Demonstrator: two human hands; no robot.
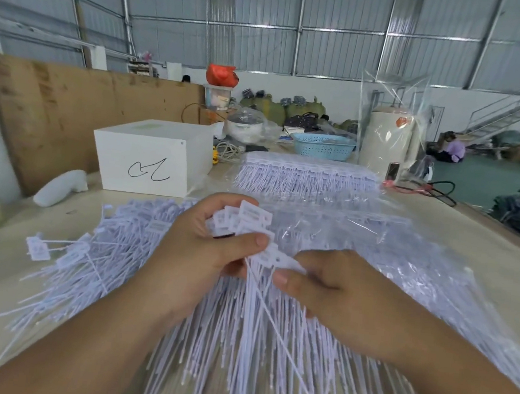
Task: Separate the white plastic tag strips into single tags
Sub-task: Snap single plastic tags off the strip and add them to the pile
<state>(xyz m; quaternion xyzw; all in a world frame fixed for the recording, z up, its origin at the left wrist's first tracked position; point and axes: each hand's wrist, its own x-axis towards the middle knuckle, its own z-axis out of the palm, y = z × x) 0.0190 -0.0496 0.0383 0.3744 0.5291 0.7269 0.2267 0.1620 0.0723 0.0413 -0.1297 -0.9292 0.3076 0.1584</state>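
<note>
From my remote seat I saw the left hand (202,248) curled round a bunch of white tag heads (246,221), thumb pressed across them, the long tails hanging down toward me; the right hand (332,288) pinched the lower tags of that same bunch (270,257) between thumb and fingers, just beside the left thumb. I took the white box (150,156) with the black scribble as my landmark; both hands worked in front of it and a little to its right, above the wooden table (484,252). A heap of loose single tags (92,256) lay in front of the box, to the left of the left hand, one tag (38,247) lying apart at its left edge; a spread of tag strips (268,351) fanned out beneath the hands toward me. To the right of the box, farther back, more strips (305,176) lay in clear plastic; beyond those stood a blue basket (323,145) and a cream cylinder (389,143) under a clear bag. A white rounded object (60,187) lay left of the box; a brown board (69,106) leaned behind it.
</note>
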